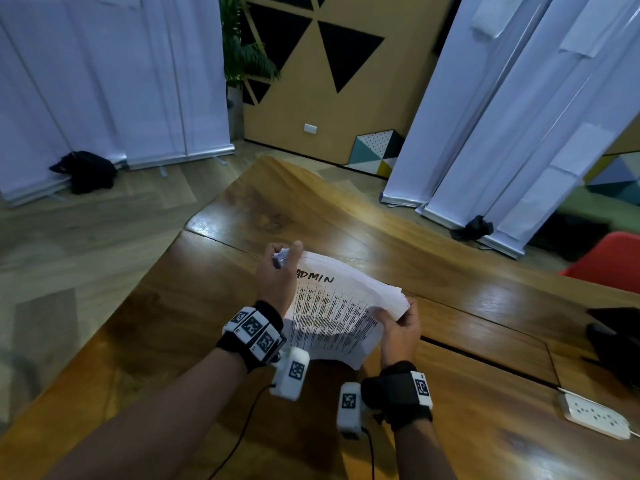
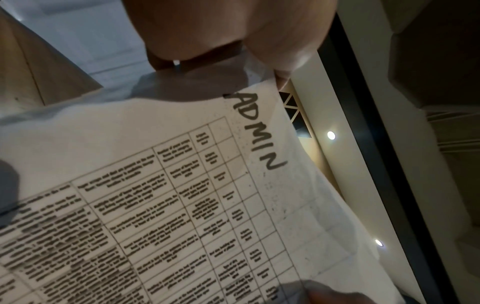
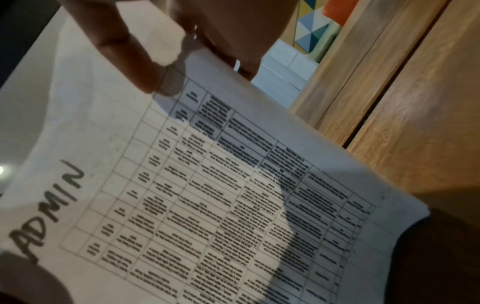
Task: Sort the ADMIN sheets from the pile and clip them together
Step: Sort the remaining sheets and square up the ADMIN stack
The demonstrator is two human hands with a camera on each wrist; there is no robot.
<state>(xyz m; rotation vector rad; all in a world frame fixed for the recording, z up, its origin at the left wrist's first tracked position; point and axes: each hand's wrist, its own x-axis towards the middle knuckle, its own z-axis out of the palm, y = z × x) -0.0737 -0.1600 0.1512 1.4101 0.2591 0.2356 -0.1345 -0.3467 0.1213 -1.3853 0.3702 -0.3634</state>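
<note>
Both hands hold a stack of white sheets (image 1: 332, 306) above the wooden table (image 1: 166, 327). The top sheet bears a handwritten ADMIN and a printed table (image 2: 182, 185) (image 3: 207, 185). My left hand (image 1: 285, 253) grips the stack's far left corner, thumb on top, beside the A of ADMIN. A small silvery thing (image 2: 176, 62) shows between its fingers at that corner; what it is cannot be told. At the right edge my right hand (image 1: 394, 311) pinches the stack, with the thumb (image 3: 145, 67) pressed on the top sheet. The sheets bow upward between the hands.
A white power strip (image 1: 595, 415) lies on the table at the right, with a dark object (image 1: 613, 341) behind it. A red chair (image 1: 609, 261) stands past the table's right side. White roll-up banners (image 1: 138, 81) line the floor beyond.
</note>
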